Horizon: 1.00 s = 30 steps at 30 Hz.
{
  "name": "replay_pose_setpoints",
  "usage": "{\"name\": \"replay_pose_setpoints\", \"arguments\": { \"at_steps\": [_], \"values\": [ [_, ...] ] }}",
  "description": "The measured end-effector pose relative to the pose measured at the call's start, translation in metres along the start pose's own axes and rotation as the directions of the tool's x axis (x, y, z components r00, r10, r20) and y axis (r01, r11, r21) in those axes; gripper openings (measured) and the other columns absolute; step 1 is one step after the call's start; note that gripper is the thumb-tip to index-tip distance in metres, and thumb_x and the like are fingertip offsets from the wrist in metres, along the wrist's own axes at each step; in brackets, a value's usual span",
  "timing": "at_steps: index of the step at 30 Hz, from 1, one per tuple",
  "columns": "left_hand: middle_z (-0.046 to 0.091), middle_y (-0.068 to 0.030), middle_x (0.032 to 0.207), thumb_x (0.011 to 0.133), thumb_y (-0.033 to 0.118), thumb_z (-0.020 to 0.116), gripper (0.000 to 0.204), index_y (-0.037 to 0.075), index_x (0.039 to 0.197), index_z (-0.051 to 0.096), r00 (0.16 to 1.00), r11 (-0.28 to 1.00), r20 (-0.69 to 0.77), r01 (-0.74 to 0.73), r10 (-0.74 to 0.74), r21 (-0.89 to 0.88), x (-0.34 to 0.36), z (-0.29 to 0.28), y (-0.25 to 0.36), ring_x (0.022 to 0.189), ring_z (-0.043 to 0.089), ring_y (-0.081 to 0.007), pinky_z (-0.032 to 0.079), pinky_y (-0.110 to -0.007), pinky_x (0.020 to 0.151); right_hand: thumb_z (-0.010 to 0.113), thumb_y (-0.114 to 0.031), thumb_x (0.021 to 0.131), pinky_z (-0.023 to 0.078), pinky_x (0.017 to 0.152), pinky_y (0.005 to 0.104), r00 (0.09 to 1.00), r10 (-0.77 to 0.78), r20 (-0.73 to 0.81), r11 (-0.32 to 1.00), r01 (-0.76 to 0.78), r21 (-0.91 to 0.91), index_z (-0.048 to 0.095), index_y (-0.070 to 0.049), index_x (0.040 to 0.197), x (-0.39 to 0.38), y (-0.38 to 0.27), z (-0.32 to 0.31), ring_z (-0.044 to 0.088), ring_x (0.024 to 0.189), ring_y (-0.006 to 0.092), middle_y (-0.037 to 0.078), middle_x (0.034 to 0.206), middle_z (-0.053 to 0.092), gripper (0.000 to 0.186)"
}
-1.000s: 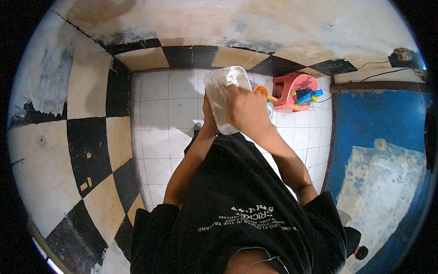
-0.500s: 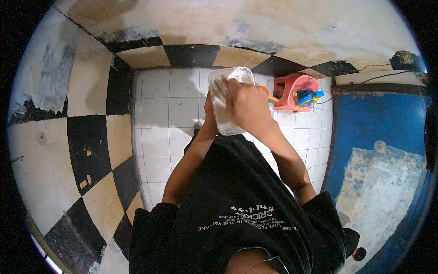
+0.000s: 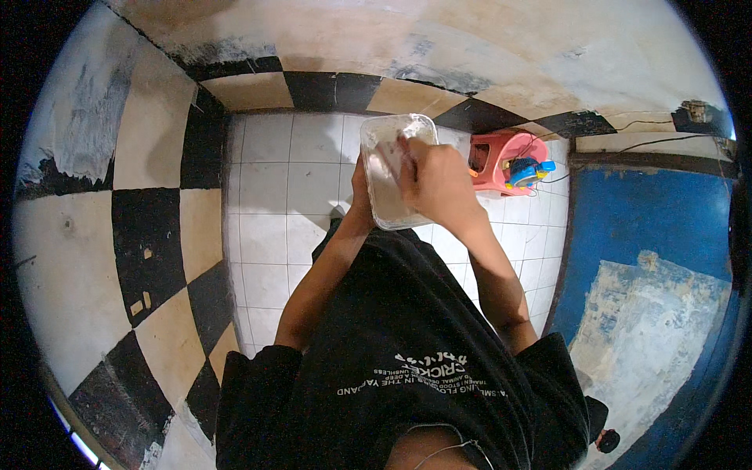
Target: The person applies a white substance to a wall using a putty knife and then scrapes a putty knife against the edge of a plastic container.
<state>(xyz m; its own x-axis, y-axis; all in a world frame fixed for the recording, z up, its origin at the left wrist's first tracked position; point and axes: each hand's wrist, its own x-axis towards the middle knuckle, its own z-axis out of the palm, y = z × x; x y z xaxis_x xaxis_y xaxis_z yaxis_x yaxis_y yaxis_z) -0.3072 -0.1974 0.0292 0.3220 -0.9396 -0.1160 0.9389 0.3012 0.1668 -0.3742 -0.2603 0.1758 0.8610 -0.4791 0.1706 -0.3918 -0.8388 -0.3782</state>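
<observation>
From my head camera, a clear rectangular plastic container (image 3: 392,225) with rounded corners sits just past 12 o'clock, held up above the white square-tiled floor (image 3: 262,188) and in front of my black short-sleeved T-shirt (image 3: 407,305). My left hand (image 3: 359,194) is clamped on its 9 o'clock side. My right hand (image 3: 442,182) reaches over its 3 o'clock side, fingers bent down into it and blurred; I cannot tell whether they pinch anything. White residue (image 3: 421,125) clings inside the container's 1 o'clock corner. Just beside my right hand shows a small orange thing (image 3: 473,173), mostly hidden. Toward 2 o'clock, a pink plastic stool (image 3: 489,172) stands on the floor, with a blue-and-yellow object (image 3: 529,174) on it. A worn blue panel (image 3: 646,207) fills 3 o'clock; a black-and-cream checkered wall (image 3: 149,243) fills 9 o'clock.
</observation>
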Motion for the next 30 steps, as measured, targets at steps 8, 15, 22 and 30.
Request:
{"name": "replay_pose_setpoints", "arguments": {
  "at_steps": [8, 15, 22, 30],
  "values": [
    [0.051, -0.0120, 0.123, 0.094, 0.052, 0.027, 0.059, 0.008, 0.131, 0.040, 0.996, 0.995, 0.074, 0.052, -0.046, -0.082, 0.001, -0.008, -0.007, 0.113, 0.051, -0.0249, 0.040, -0.039, 0.098, 0.058, -0.008, 0.071, 0.046, 0.054, 0.0477, 0.999, 0.035, -0.014, 0.999, -0.035, 0.008, 0.058, 0.003, 0.079, -0.006, 0.006, 0.009, 0.057, 0.057, 0.0418, 0.025, 0.059, 0.055, 0.013],
    [0.051, -0.0109, 0.123, 0.095, 0.049, 0.028, 0.056, 0.008, 0.131, 0.040, 0.999, 0.999, 0.011, 0.051, -0.051, -0.016, 0.002, 0.004, -0.009, 0.113, 0.051, -0.0242, 0.041, -0.039, 0.098, 0.058, -0.007, 0.072, 0.046, 0.054, 0.0476, 0.997, 0.071, -0.041, 0.997, -0.071, -0.016, 0.057, 0.003, 0.078, 0.002, 0.010, 0.009, 0.057, 0.058, 0.0429, 0.026, 0.060, 0.055, 0.012],
    [0.050, -0.0131, 0.124, 0.094, 0.051, 0.026, 0.058, 0.009, 0.132, 0.039, 1.000, 0.999, 0.009, -0.001, 0.002, -0.049, 0.008, 0.000, -0.009, 0.114, 0.050, -0.0272, 0.039, -0.042, 0.100, 0.057, -0.005, 0.071, 0.045, 0.054, 0.0476, 0.996, 0.067, -0.066, 0.998, -0.067, 0.002, 0.057, 0.004, 0.077, 0.003, 0.012, 0.002, 0.056, 0.058, 0.0438, 0.026, 0.060, 0.055, 0.011],
    [0.052, -0.0116, 0.120, 0.094, 0.052, 0.027, 0.057, 0.009, 0.128, 0.042, 0.991, 0.992, 0.096, 0.101, -0.093, -0.078, 0.008, -0.010, -0.006, 0.111, 0.052, -0.0256, 0.042, -0.040, 0.096, 0.057, -0.005, 0.071, 0.045, 0.055, 0.0473, 0.997, 0.044, -0.056, 0.994, -0.038, 0.105, 0.057, 0.005, 0.076, 0.002, 0.013, 0.005, 0.056, 0.058, 0.0439, 0.027, 0.061, 0.055, 0.011]
  ]
}}
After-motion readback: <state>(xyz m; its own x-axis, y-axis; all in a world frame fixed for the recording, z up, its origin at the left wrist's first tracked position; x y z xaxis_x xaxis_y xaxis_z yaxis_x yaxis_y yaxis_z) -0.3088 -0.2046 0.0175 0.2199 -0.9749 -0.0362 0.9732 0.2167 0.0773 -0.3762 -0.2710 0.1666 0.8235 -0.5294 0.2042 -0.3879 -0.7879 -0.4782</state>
